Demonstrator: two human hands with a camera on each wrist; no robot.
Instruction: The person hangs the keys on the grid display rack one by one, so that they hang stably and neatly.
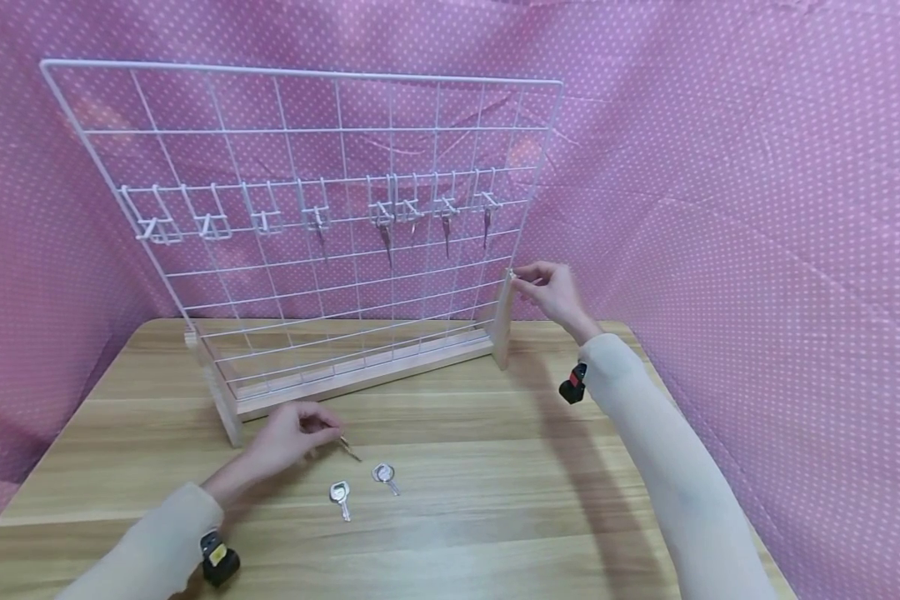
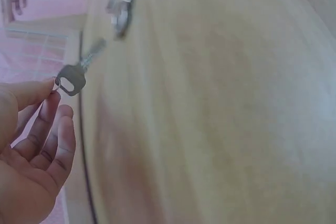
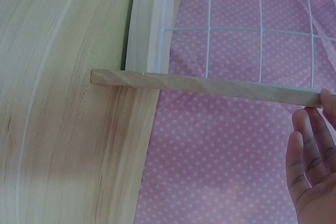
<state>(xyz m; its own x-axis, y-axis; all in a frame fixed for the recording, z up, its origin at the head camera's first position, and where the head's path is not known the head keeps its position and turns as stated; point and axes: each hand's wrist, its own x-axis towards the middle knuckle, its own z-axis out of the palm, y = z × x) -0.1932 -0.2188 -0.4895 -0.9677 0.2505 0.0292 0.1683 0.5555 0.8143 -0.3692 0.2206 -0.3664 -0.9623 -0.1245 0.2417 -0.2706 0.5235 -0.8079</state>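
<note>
My left hand (image 1: 288,437) pinches a key (image 2: 73,78) by its small ring between thumb and forefinger, low over the table. In the left wrist view the key's blade points away from the fingers. A silver key (image 1: 339,492) lies on the wood to its right, and another key with a ring (image 1: 385,473) lies beside that one. At the far right, my right hand (image 1: 557,293) pinches the top end of the rack's wooden side post (image 3: 210,85) between thumb and fingers. The white wire grid rack (image 1: 300,131) stands between the two wooden side posts.
Several white hooks (image 1: 267,222) line the grid. Keys such as one hanging key (image 1: 386,243) hang from some hooks on the middle and right. Pink dotted cloth (image 1: 757,208) encloses the wooden table (image 1: 450,550) at the back and sides.
</note>
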